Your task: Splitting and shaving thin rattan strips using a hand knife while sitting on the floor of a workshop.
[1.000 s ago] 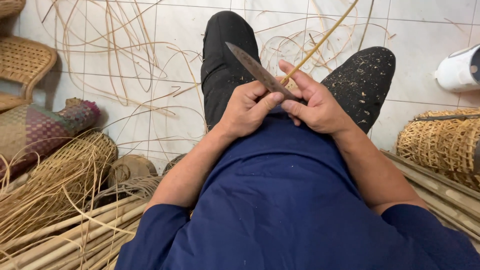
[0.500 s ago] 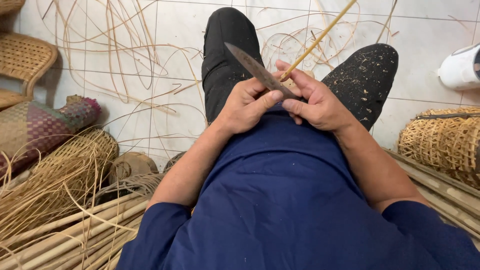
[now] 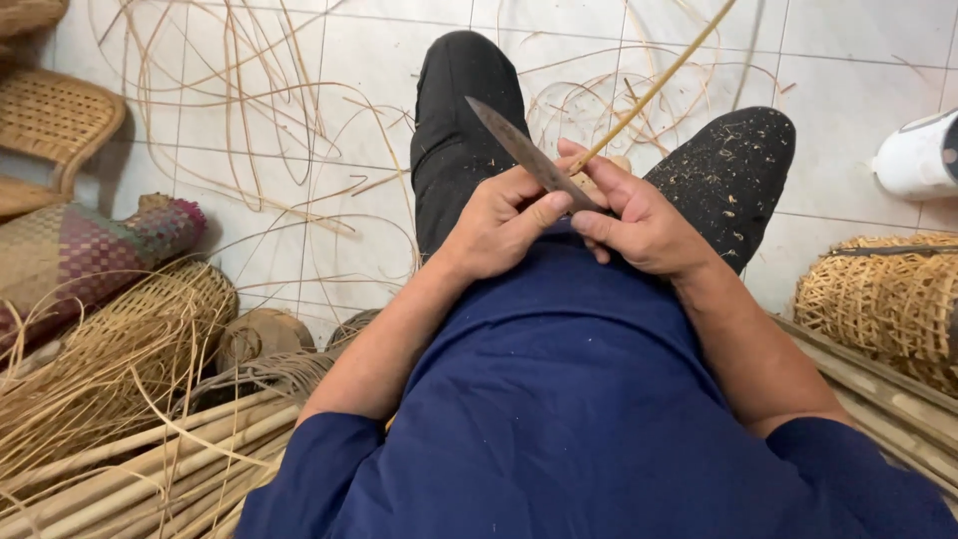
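I sit on a tiled floor in a blue shirt and black trousers. My left hand point(image 3: 499, 225) grips a knife point(image 3: 519, 150) whose long dark blade points up and to the left over my lap. My right hand point(image 3: 639, 215) holds a thin yellow rattan strip point(image 3: 654, 90) against the blade near its base; the strip runs up and to the right out of the frame. The two hands touch each other above my lap. Fine shavings speckle my right knee point(image 3: 728, 165).
Loose cane strips point(image 3: 249, 130) lie scattered over the white tiles. Woven baskets point(image 3: 120, 329) and a coloured woven mat roll point(image 3: 90, 250) sit at left, bamboo poles point(image 3: 130, 469) at lower left, an open-weave basket point(image 3: 883, 299) at right, and a white object point(image 3: 918, 155) at the far right.
The rattan strip has shifted slightly between my hands, and the view has drifted a little. The grip on knife and strip is the same.
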